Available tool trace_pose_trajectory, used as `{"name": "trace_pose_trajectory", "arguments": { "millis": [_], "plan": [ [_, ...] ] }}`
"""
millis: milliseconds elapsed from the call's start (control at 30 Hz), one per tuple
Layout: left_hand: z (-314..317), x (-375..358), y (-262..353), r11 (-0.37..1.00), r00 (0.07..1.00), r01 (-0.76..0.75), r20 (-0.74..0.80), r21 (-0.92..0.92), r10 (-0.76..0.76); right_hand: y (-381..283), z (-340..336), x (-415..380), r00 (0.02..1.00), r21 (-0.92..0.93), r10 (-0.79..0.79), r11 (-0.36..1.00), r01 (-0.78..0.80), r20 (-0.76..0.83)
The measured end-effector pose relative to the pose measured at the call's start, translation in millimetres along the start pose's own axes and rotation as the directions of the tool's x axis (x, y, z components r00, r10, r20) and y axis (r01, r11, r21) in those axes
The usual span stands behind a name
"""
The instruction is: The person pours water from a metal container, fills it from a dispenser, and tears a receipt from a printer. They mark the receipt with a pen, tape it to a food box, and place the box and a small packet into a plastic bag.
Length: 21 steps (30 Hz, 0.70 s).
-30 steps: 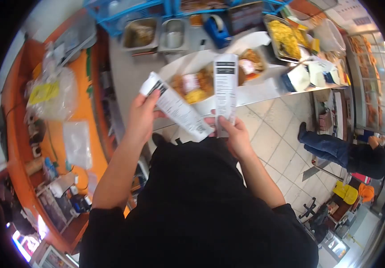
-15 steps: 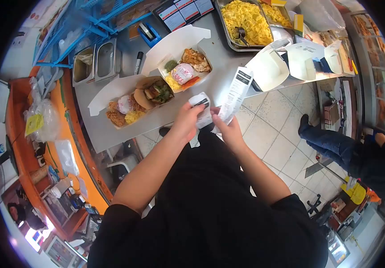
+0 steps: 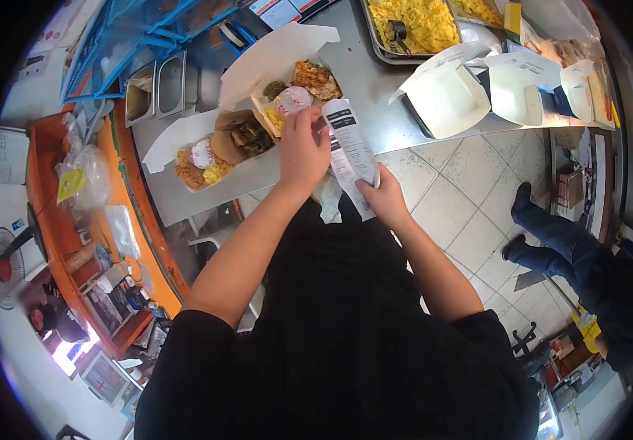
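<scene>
My right hand point(image 3: 384, 196) grips the lower part of a long printed receipt point(image 3: 353, 150), its thumb lying on the paper. My left hand point(image 3: 305, 152) is closed with bent fingers at the receipt's upper left edge; its fingertips are partly hidden. Just beyond it stands an open white takeout box point(image 3: 276, 59) holding fried chicken point(image 3: 316, 79), a paper-wrapped rice bundle point(image 3: 293, 100) and scrambled egg. To its left, another open box point(image 3: 173, 143) contains fried chicken, egg and a wrapped bundle point(image 3: 203, 154), beside a brown-walled compartment point(image 3: 232, 150) of dark food.
A tray of scrambled egg point(image 3: 413, 28) with a dark-handled utensil sits at the back. Several open white boxes point(image 3: 448, 99) line the counter's right part. Metal containers point(image 3: 172, 86) and a blue tape dispenser point(image 3: 236, 37) stand left. Another person point(image 3: 580, 249) is at right.
The receipt pieces have come together into one overlapping strip, tilted the other way. My left hand has moved up and left, its fingers bending over the edge. The view has shifted slightly.
</scene>
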<state>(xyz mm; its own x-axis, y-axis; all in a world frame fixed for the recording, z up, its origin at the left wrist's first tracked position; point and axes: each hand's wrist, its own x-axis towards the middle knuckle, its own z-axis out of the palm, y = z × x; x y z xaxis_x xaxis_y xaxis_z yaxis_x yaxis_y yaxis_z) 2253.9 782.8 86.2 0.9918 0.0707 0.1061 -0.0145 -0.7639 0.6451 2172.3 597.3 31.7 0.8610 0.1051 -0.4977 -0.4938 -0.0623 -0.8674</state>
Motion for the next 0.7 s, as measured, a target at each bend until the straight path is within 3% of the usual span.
{"name": "trace_pose_trajectory", "arguments": {
  "millis": [33, 67, 133, 167, 233, 333, 467, 600, 700],
  "plan": [
    [-6, 11, 2, 0.952, 0.967, -0.248, -0.016, 0.181, 0.255, 9, -3, 3, 0.999, -0.049, 0.037, 0.998, -0.038, -0.025],
    [-8, 18, 4, 0.952, 0.967, -0.249, -0.011, 0.179, 0.255, 10, -6, 5, 0.999, -0.048, 0.041, 0.998, -0.042, -0.029],
    [-6, 27, 4, 0.756, 0.932, -0.353, 0.283, 0.552, 0.229, 10, -11, 6, 0.986, -0.167, 0.132, 0.975, -0.148, -0.101],
    [3, 32, -10, 0.708, 0.934, -0.352, 0.277, 0.612, 0.225, 12, -13, 8, 0.986, -0.179, 0.139, 0.972, -0.155, -0.096],
    [8, 41, -20, 0.715, 0.931, -0.354, 0.299, 0.603, 0.209, 16, -17, 13, 0.983, -0.277, 0.134, 0.947, -0.165, -0.127],
    [7, 44, -23, 0.724, 0.925, -0.376, 0.278, 0.578, 0.258, 2, -17, 18, 0.985, -0.270, 0.139, 0.949, -0.162, -0.103],
    [-11, 50, -13, 0.806, 0.954, -0.269, 0.261, 0.526, 0.148, -13, 7, 45, 0.993, -0.231, 0.051, 0.970, -0.073, -0.103],
    [-7, 52, -19, 0.833, 0.965, -0.175, 0.261, 0.525, 0.038, -27, 43, 94, 0.988, -0.324, -0.080, 0.945, 0.033, -0.133],
    [1, 48, -24, 0.830, 0.950, -0.192, 0.313, 0.523, 0.023, -33, 48, 103, 0.992, -0.374, -0.009, 0.927, -0.038, -0.123]
  ]
}}
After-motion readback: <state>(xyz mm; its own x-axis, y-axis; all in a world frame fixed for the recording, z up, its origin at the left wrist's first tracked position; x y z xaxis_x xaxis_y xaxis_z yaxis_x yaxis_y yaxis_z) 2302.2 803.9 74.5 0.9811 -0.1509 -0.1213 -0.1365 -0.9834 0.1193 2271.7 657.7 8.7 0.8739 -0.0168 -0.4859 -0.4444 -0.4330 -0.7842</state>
